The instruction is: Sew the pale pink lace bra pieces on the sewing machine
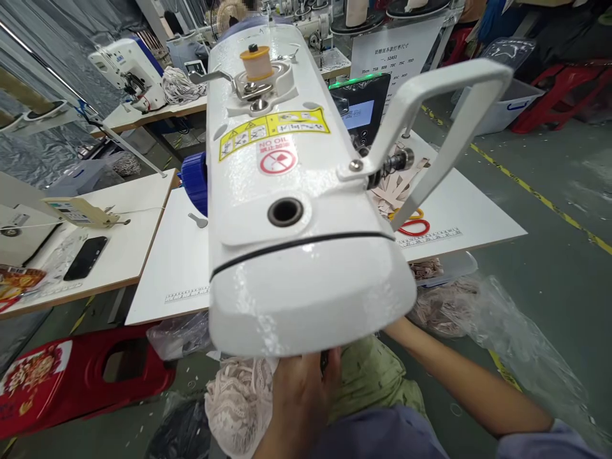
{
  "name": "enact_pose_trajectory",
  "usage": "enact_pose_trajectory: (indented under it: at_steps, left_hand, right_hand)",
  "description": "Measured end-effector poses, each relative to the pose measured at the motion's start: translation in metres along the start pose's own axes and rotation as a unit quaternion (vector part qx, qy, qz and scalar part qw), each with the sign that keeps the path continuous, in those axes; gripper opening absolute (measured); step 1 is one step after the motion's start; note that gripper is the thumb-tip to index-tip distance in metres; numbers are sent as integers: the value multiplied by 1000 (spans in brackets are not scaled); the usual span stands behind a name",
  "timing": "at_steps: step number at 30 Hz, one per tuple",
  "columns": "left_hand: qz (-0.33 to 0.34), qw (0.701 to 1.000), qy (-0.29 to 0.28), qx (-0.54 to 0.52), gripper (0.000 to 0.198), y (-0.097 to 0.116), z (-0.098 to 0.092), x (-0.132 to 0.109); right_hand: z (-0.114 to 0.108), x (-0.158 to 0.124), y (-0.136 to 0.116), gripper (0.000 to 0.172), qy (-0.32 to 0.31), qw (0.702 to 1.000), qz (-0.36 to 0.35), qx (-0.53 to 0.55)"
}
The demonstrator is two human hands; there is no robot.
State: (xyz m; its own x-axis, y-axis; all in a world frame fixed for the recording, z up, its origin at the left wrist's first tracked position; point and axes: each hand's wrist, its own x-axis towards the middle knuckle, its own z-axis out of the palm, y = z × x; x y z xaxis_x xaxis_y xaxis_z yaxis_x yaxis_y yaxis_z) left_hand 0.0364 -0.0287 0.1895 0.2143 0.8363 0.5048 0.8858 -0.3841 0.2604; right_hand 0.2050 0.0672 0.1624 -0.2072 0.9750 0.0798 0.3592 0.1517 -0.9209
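Note:
The white sewing machine head (291, 299) fills the middle of the head view and covers much of the work below it. Under its front edge, my left hand (301, 389) is curled, its fingertips partly hidden. A small dark thing shows between its thumb and fingers, too little to name. My right hand (399, 331) reaches in from the right; only the wrist side shows, and its fingers are behind the machine. Beside my left hand hangs a bundle of pale lace trim (239, 405). Green patterned cloth (373, 376) lies over my lap between the arms.
A white lifting handle (459, 121) sticks out at the machine's right. Red-handled scissors (415, 227) and cut fabric strips (396, 188) lie on the white table (478, 204). A red stool (90, 376) stands at the left, and a phone (86, 258) lies on the neighbouring table.

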Motion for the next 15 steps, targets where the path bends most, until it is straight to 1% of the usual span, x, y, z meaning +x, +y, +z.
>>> enact_pose_trajectory:
  at_steps: [2, 4, 8, 11, 13, 15]
  left_hand:
    - [-10, 1000, 5, 5, 44, 0, 0, -2]
    - [-18, 1000, 14, 18, 45, 0, 2, -6]
    - [-16, 998, 40, 50, 62, 1, 6, -15]
    - [-22, 997, 52, 61, 71, 0, 11, -17]
    - [-20, 997, 49, 62, 75, 1, 15, -19]
    - [-21, 997, 49, 61, 78, 8, 19, -25]
  right_hand:
    - [-2, -3, -1, 35, 6, 1000, 5, 18]
    - [-3, -7, -2, 35, 9, 999, 11, 42]
    - [-2, -14, -1, 36, 0, 991, 38, 128]
    - [0, -21, 1, 44, -19, 981, 59, 184]
    - [0, -27, -1, 48, -24, 976, 66, 207]
    - [-1, -37, -6, 48, -32, 976, 67, 206]
